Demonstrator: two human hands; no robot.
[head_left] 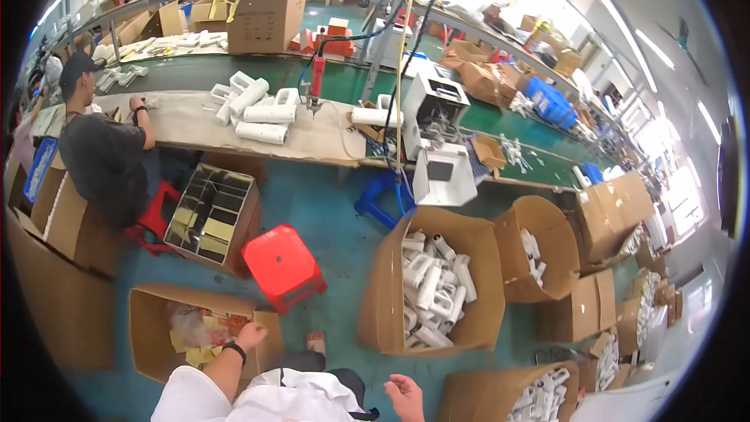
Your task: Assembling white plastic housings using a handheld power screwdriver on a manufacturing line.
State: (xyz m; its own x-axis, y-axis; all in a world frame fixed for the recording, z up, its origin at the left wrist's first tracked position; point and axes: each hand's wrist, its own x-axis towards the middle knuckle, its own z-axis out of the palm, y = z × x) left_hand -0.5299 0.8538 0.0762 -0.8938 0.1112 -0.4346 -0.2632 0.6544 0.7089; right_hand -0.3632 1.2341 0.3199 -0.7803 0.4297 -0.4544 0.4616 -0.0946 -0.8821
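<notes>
My left hand [250,336], with a dark band on the wrist, is above the right side of an open cardboard box [150,305]. Its fingers curl downward and are partly hidden, so I cannot make out a hold on anything. Yellow paper scraps [205,354] and clear plastic film [185,320] lie in that box. Low in the view, my right hand [404,397] is raised beside my body with loosely bent fingers, apart from each other and holding nothing. A red plastic stool [283,262] stands on the floor beyond my left hand.
A large carton [383,289] of white plastic housings [437,289] stands ahead to the right, with more cartons beyond. Across the back runs a workbench [312,144] with white housings and a red press tool [316,76]. A person [105,141] sits at the left near a metal-lined box [207,223].
</notes>
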